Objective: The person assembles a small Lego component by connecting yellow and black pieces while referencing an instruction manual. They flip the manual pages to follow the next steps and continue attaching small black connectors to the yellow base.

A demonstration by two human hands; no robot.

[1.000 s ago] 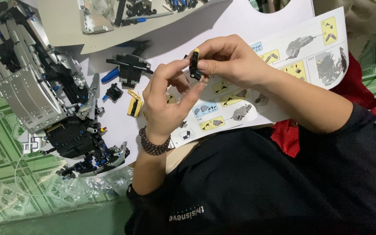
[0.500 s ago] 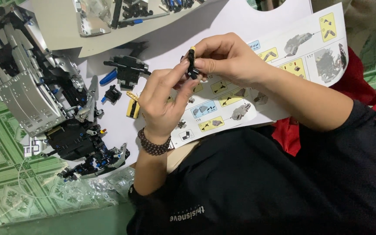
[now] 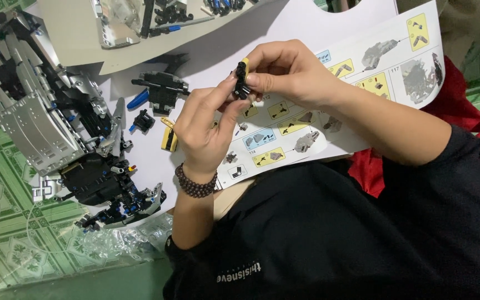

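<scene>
Both my hands hold a small black brick assembly [image 3: 241, 82] with a yellow bit at its top, raised above an open instruction booklet [image 3: 373, 61]. My left hand [image 3: 204, 133], a dark bead bracelet on its wrist, pinches the piece from the left with thumb and fingertips. My right hand [image 3: 290, 72] grips it from the right. A large grey and black brick model [image 3: 45, 133] lies to the left of my left hand.
On the white sheet sit a black sub-assembly [image 3: 162, 89], a blue piece [image 3: 138, 100] and a yellow-and-black piece [image 3: 169, 139]. A tray of loose parts [image 3: 140, 22] is at the top. Clear plastic bags [image 3: 112, 244] lie on green patterned tiles. Red cloth [image 3: 373, 172] lies under the booklet.
Both hands stay almost in place with the small piece. My fingers have shifted on it, and its yellow bit now shows at the top.
</scene>
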